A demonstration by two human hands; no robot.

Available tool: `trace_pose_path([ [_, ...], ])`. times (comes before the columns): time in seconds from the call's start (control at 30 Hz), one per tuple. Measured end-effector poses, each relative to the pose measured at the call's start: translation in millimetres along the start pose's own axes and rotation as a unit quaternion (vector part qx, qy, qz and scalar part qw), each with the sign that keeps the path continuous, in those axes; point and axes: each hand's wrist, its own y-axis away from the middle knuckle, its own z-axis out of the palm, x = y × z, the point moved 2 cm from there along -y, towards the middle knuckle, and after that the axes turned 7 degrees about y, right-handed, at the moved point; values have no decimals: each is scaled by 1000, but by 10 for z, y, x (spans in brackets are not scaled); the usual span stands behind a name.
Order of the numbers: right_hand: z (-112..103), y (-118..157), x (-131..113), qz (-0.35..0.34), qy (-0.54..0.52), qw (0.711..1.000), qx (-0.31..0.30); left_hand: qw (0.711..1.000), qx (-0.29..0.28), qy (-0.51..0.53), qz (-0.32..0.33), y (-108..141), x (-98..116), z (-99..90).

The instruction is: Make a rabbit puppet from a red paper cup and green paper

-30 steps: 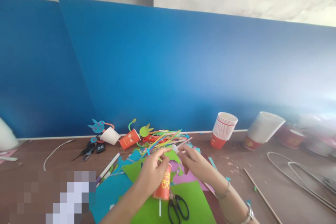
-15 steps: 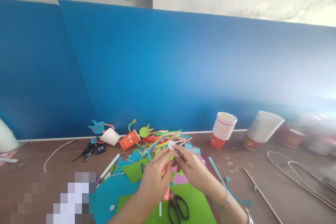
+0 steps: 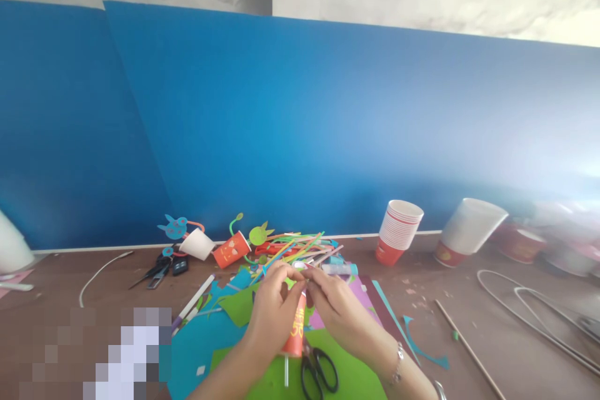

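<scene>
My left hand (image 3: 274, 303) and my right hand (image 3: 335, 300) meet in the middle with fingertips pinched together. Between them is a small white piece (image 3: 299, 266), mostly hidden by the fingers. Just below and behind the left hand, a red-orange paper cup (image 3: 294, 336) with yellow lettering shows in part. A pale straw-like stick (image 3: 286, 370) sticks out beneath the cup. Black-handled scissors (image 3: 319, 372) lie by the cup on green paper (image 3: 354, 362). Blue paper (image 3: 194, 353) spreads to the left of my left forearm.
Coloured straws (image 3: 295, 247) are piled behind my hands, with a glue stick (image 3: 340, 269) nearby. Two decorated cups (image 3: 232, 250) lie at the back left. Stacked paper cups (image 3: 398, 231) stand at the back right. A thin wooden stick (image 3: 469, 350) and white cables (image 3: 529, 319) lie on the right.
My hands have come down slightly and the fingertips are closer together. The white piece, which stuck up above the fingers, is now mostly covered. More of the red-orange cup shows.
</scene>
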Motion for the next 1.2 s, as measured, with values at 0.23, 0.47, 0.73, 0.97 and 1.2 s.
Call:
trace_pose_path([
  [0.23,34,-11,-39,20,-72,996,45,999,7,9,35,41,41,-10],
  [0.47,136,-19,1,99,-242,964,47,995,31,85,47,75,57,-9],
  [0.73,10,-64,345,170,261,950,11,863,36,462,-204,-90,82,-165],
  [0.97,140,-74,485,175,308,933,-59,803,29,520,-289,-64,27,-81],
  [1.2,49,-133,250,72,-152,981,101,818,18,461,-344,-5,-12,64],
])
